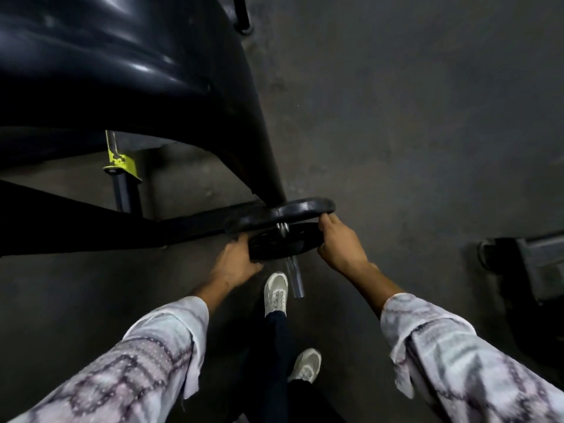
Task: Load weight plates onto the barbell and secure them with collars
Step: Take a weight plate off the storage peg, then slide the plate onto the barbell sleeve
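Observation:
A small black weight plate point(282, 243) is threaded on the steel barbell sleeve point(295, 277), whose free end points toward me. My left hand point(236, 262) grips the plate's left rim and my right hand point(340, 245) grips its right rim. Just beyond it a larger black plate point(285, 210) sits on the same sleeve, with a short stretch of bare steel point(282, 228) showing between the two. No collar is visible.
A big black padded bench or machine point(122, 71) fills the upper left, with a yellow bracket point(122, 161) on its post and a black floor frame point(91, 224). Dark equipment point(531, 267) stands at the right. My shoes point(276, 293) are just below the sleeve's end.

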